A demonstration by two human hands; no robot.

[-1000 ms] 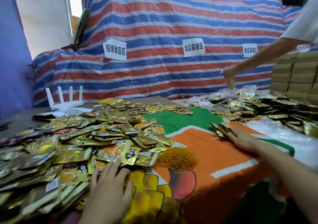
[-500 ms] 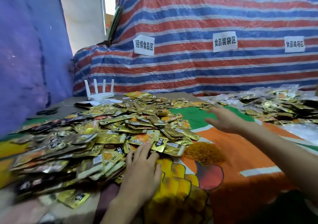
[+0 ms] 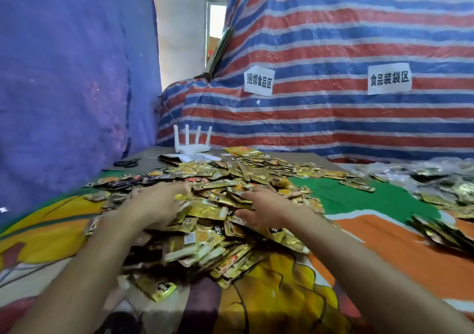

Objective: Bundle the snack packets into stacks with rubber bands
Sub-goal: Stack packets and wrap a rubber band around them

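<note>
From my remote seat I see both hands down on the heap of gold snack packets (image 3: 205, 213), which sprawls across the patterned tablecloth (image 3: 384, 251) in front of me. The left hand (image 3: 159, 205) lies palm down on the heap's left side, fingers stretched forward and loose, pressing on packets without closing round any; its tips are blurred. The right hand (image 3: 266, 210) lies flat on the heap's right side, fingers straight and spread, holding nothing. A smaller clump of packets (image 3: 441, 231) sits apart at the right edge. Behind the heap stand a white router (image 3: 192, 145), a printed sheet (image 3: 197, 158) and black scissors (image 3: 127, 163), all before a striped tarpaulin (image 3: 333, 38).
</note>
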